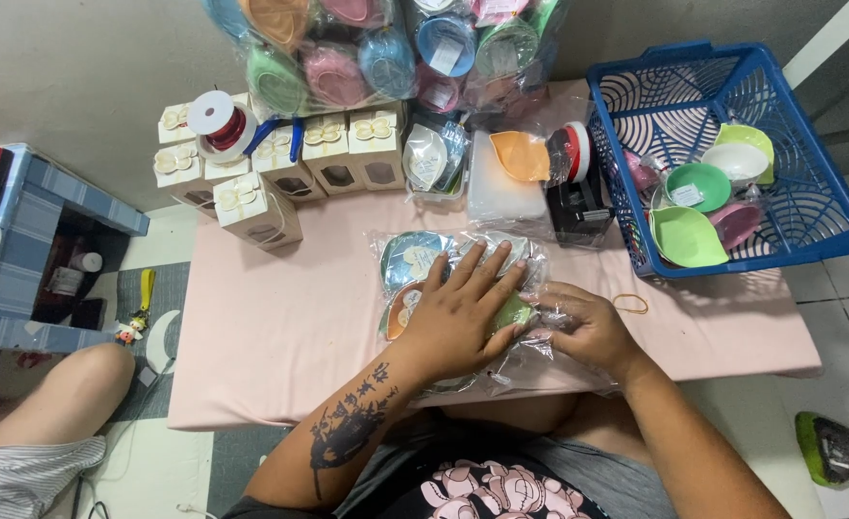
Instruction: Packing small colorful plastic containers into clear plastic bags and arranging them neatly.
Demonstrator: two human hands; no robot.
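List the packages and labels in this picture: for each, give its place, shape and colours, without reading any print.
Clear plastic bag: table front, under both hands, holding coloured dishes.
Small cartons: back left, white and brown, cut-out windows, bows.
Bagged bowls: back centre, clear wrap, pastel colours.
White label: on the green bowl in the blue basket, small, rectangular.

Table cover (280, 317): plain pale pink. Basket (809, 207), upper right: blue, open lattice. Dishes in the basket (699, 187): lime green, mint green, white, pink. Small boxes (256, 211), upper left: cream with pale bows. Ribbon spool (221, 123): white rim, red ribbon. Left forearm (352, 423): black tattoo. Rubber band (630, 304): tan. Clear bag (415, 259), centre: teal, orange and green dishes inside.
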